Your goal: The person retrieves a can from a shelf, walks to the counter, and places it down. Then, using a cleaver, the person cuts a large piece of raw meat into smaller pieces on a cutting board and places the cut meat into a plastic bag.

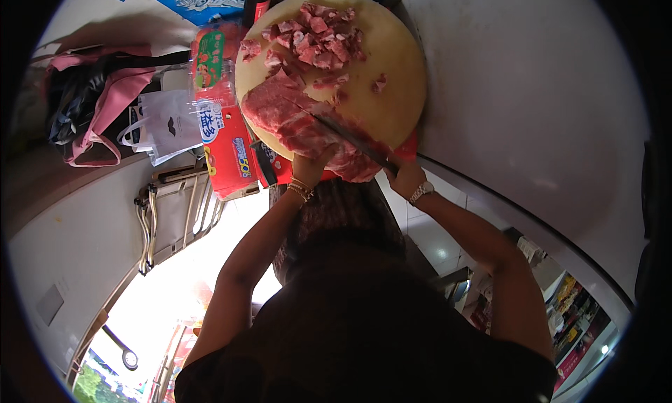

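A large slab of raw meat (283, 111) lies across the near left part of a round cutting board (399, 51). My left hand (312, 166) grips the slab's near edge, its fingertips partly hidden against the meat. In my right hand (407, 178) is the handle of a knife (349, 135), whose dark blade slants across the slab with its tip towards the far left. Beyond the slab, a heap of cut meat chunks (320, 38) sits at the far side of the board. One small scrap of meat (379, 82) lies apart to the right.
Left of the board are a clear plastic box of red fruit (212, 61) and a red printed carton (231, 151). A dark bottle (257, 1) stands behind it. Farther left lie a white bag (168, 122) and a pink and black bag (110, 98). A pale wall-like panel (525, 88) bounds the right.
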`<state>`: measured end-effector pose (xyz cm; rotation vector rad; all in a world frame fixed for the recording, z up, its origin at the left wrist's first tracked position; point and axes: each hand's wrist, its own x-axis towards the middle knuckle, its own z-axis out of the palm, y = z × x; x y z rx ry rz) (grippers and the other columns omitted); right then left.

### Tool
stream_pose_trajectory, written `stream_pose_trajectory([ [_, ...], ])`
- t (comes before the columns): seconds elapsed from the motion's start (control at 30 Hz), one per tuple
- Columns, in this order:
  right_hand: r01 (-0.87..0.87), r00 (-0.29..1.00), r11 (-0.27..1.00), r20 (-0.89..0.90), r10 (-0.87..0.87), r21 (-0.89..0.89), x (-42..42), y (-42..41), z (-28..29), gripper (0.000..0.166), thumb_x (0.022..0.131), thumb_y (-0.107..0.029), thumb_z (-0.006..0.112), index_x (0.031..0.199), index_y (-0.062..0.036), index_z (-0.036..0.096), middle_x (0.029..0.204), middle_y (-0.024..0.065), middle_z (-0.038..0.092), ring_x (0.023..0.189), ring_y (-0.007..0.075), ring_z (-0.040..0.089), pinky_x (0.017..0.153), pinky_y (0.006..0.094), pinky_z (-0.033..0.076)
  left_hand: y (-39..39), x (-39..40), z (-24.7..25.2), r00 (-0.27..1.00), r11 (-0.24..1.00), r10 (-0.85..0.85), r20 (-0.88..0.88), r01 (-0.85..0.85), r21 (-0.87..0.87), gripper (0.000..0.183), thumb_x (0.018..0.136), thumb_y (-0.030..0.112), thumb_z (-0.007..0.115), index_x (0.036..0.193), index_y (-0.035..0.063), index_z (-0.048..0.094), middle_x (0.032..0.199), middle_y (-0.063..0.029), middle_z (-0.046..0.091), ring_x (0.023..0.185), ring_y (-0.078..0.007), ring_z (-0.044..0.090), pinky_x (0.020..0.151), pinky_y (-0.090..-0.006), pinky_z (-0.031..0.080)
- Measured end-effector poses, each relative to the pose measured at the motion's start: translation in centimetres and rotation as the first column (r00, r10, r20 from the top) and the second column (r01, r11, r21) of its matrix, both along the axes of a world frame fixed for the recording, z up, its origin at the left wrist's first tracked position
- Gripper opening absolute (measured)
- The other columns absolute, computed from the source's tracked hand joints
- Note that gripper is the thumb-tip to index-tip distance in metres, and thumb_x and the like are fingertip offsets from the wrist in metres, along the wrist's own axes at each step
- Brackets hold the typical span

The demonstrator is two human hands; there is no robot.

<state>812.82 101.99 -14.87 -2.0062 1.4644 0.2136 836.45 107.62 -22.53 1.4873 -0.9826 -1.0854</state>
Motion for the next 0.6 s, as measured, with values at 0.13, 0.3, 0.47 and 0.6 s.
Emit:
stream_pose_trajectory([
  [0.13,-0.093,0.995,0.979,-0.062,0.083,-0.179,1.4,-0.2,-0.5,0.031,0.078,-0.027,0.060,0.100,-0.0049,0.060,0.075,0.0187,0.063,0.071,0.0359,0.061,0.064,0.0446,0.049,0.0,0.1,-0.9,1.000,1.000,-0.020,0.004,0.020,0.016,0.023,0.078,0.015,0.068,0.094,0.0004,0.062,0.088,-0.0094,0.065,0.081,-0.0201,0.062,0.071,-0.0324,0.048],
  [0.3,-0.258,0.929,0.954,-0.233,0.288,0.150,4.4,-4.0,0.2,0.034,0.079,-0.026,0.056,0.105,-0.0033,0.057,0.091,0.0212,0.062,0.080,0.0373,0.061,0.070,0.0454,0.049,-1.2,1.1,1.1,0.997,0.997,-0.072,-0.017,0.072,0.001,0.021,0.079,0.014,0.066,0.094,-0.0005,0.063,0.091,-0.0092,0.065,0.082,-0.0186,0.061,0.071,-0.0318,0.048],
  [0.47,-0.081,0.996,0.997,-0.042,0.082,0.016,2.7,-1.4,2.8,0.024,0.078,-0.023,0.059,0.090,-0.0026,0.062,0.078,0.0217,0.062,0.076,0.0371,0.060,0.066,0.0451,0.048,-0.7,0.0,0.4,0.990,0.990,0.086,-0.112,-0.072,0.122,0.024,0.075,0.017,0.071,0.090,-0.0005,0.063,0.080,-0.0066,0.066,0.071,-0.0166,0.061,0.065,-0.0308,0.048],
  [0.6,0.044,0.986,0.993,-0.166,-0.025,0.110,0.6,-0.1,2.3,0.021,0.076,-0.019,0.062,0.092,-0.0054,0.062,0.080,0.0182,0.063,0.077,0.0370,0.060,0.067,0.0448,0.048,-0.2,-0.2,-0.3,0.997,0.998,0.036,-0.062,-0.032,0.058,0.027,0.074,0.018,0.072,0.092,-0.0004,0.062,0.083,-0.0077,0.066,0.074,-0.0175,0.061,0.065,-0.0318,0.048],
])
